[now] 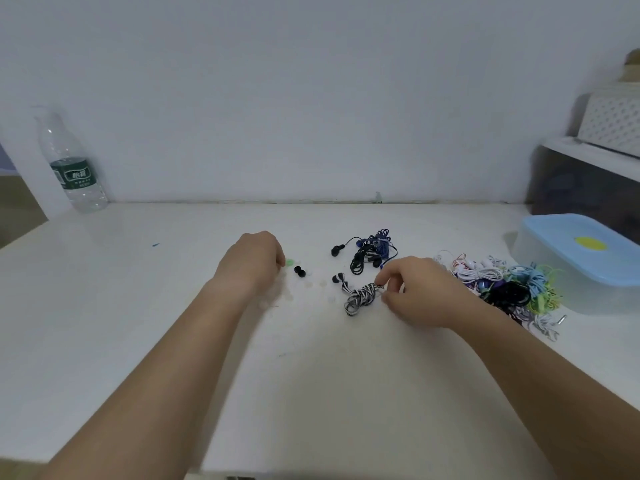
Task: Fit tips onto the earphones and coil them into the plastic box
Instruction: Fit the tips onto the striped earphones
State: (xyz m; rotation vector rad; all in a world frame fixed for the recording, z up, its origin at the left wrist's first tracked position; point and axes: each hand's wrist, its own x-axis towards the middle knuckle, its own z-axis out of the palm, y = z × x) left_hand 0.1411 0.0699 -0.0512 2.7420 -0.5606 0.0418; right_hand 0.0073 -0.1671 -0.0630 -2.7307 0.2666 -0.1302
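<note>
A bundled black-and-white striped earphone lies on the white table, one black bud sticking out at its left. My right hand pinches the bundle's right end. My left hand hovers with curled fingers over loose tips; its fingertips reach a green tip, and whether they hold it is unclear. A black tip and several pale translucent tips lie between my hands. The plastic box with a blue lid stands shut at the right.
A black and blue earphone tangle lies behind the striped one. A heap of coloured earphones rests against the box. A water bottle stands at the back left. A white perforated basket sits on a shelf at the right.
</note>
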